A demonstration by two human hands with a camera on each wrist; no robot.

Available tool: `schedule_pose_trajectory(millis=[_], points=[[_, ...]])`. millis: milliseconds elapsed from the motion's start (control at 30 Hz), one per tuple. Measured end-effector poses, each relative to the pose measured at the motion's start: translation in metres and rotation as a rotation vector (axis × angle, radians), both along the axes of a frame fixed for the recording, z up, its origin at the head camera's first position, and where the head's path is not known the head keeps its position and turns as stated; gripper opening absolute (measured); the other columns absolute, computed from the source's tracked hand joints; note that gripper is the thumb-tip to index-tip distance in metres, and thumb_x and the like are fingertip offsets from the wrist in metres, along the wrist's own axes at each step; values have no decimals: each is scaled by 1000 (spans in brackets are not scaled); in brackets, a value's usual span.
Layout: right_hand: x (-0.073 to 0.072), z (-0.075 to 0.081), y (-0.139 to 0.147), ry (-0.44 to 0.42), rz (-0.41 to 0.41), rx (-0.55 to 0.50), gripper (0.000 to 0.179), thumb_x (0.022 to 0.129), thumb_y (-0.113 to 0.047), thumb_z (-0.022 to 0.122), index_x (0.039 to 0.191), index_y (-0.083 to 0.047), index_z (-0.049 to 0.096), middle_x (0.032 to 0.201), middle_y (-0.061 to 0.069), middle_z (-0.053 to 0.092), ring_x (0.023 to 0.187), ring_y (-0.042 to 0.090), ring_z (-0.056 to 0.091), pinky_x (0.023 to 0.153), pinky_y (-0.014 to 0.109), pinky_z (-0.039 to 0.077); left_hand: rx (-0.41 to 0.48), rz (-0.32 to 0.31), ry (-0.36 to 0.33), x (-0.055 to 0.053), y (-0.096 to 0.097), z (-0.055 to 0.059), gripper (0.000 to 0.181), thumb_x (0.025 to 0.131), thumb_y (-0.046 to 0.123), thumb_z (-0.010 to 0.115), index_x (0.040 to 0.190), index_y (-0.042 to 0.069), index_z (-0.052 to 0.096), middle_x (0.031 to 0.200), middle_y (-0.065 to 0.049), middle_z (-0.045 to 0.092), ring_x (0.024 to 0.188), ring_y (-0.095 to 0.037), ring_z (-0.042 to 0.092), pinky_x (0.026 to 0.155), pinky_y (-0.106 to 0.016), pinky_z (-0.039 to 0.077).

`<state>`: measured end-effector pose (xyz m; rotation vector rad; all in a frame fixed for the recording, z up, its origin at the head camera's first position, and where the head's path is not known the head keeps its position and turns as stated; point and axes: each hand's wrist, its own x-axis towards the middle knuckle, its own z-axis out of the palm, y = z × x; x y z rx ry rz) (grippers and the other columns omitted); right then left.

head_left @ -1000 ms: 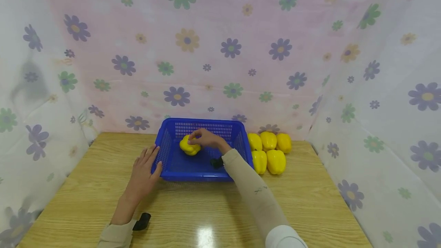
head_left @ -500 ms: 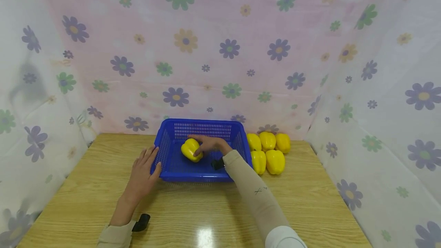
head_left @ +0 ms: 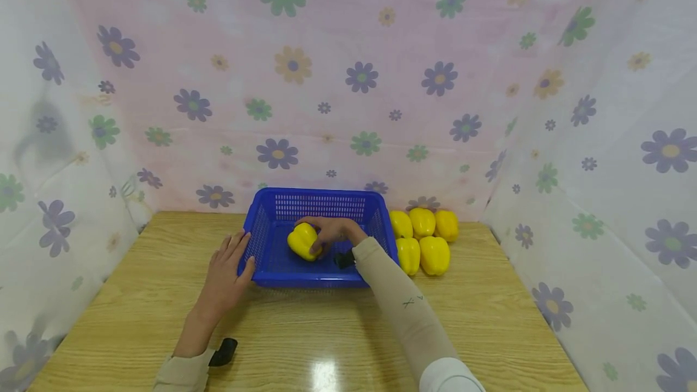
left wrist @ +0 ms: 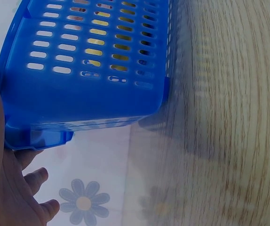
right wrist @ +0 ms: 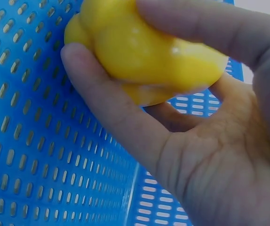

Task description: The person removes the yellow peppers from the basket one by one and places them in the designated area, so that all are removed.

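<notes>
Inside the blue plastic basket [head_left: 321,281], my right hand [head_left: 330,231] grips a yellow bell pepper [head_left: 301,241]. In the right wrist view, the thumb and fingers lie on either side of the bell pepper [right wrist: 139,52], close to the perforated basket [right wrist: 31,141]. My left hand [head_left: 227,268] rests against the basket's left rim, fingers spread and thumb by the near corner. The left wrist view has the left hand's fingertips [left wrist: 38,179] just past the rim corner of the basket [left wrist: 78,101].
Several yellow bell peppers [head_left: 435,255] stand in two rows against the basket's right side. The wooden table [head_left: 288,337] extends in front. Flowered cloth [head_left: 327,77] encloses the back and both sides.
The bell pepper in the basket has turned and shifted slightly right and nearer. My right hand went from fingertips on its top to a grip round its right side. The left hand stayed put.
</notes>
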<state>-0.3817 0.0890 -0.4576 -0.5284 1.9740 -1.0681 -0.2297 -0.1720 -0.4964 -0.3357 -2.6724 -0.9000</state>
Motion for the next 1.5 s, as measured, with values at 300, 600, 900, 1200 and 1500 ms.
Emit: schedule_pose_trajectory(millis=[300,600,900,1200,1500], points=[[0,0,-2,15,-40,-26,66,100,-15,65,158,-18,35,149,16,42,121,34,56,83,48,62,3,1,-22,-1,-2,-1,59,105,20,51,156,-3,34,163,-26,29,151,-53,16,115,-75,14],[2,7,-2,41,-91,-54,60,96,-10,69,152,-14,45,138,16,51,115,31,58,81,49,62,-2,-1,-15,0,0,0,59,104,20,51,156,-4,35,162,-26,30,150,-53,17,114,-76,15],[9,21,-3,75,-143,-47,61,95,-9,71,151,-14,49,142,21,50,113,33,60,82,52,61,-6,6,-6,-2,-1,-3,59,105,21,50,156,-2,35,163,-25,31,150,-52,18,114,-75,15],[24,40,-2,126,-175,-92,64,95,-10,71,154,-16,45,143,22,51,115,35,61,79,49,62,-7,9,-2,-2,0,-4,58,105,21,49,157,-2,35,163,-24,30,150,-52,18,114,-76,15],[44,52,4,173,-206,-200,68,95,-15,73,156,-16,43,140,19,55,111,31,64,76,46,63,-23,18,-10,1,0,0,58,105,21,49,157,-1,34,164,-23,29,150,-52,18,114,-76,15]])
